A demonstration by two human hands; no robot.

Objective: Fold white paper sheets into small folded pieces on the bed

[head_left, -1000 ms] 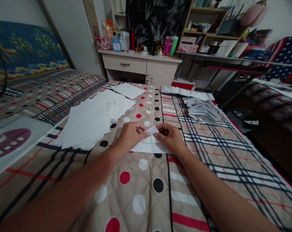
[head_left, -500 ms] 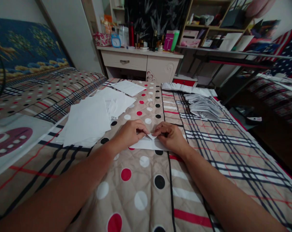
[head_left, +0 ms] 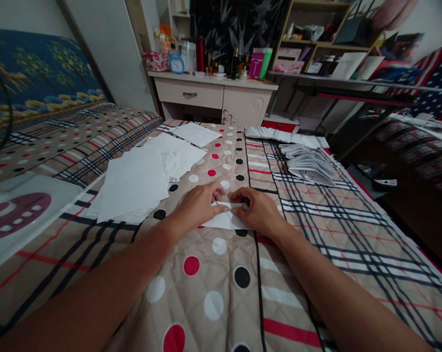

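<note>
A small folded sheet of white paper [head_left: 226, 222] lies on the patterned bedspread in front of me. My left hand [head_left: 202, 203] grips its left part, the thumb on top and the fingers curled behind the far edge. On the right side my right hand [head_left: 256, 208] holds the same paper in a like way, its thumb close to the left one. Creases show on the paper between the thumbs. The fingers partly cover its far edge and right end.
A loose stack of white sheets [head_left: 133, 183] lies to the left, with another sheet [head_left: 197, 134] beyond. Folded papers [head_left: 308, 166] are piled at the right, below a long white row of folded paper [head_left: 284, 136]. A plastic bag [head_left: 26, 210] lies far left. A dresser [head_left: 189, 93] stands behind.
Both thumbs have come down onto the paper, and the raised flap between my fingertips now lies flatter. My fingers have shifted to the paper's far edge.
</note>
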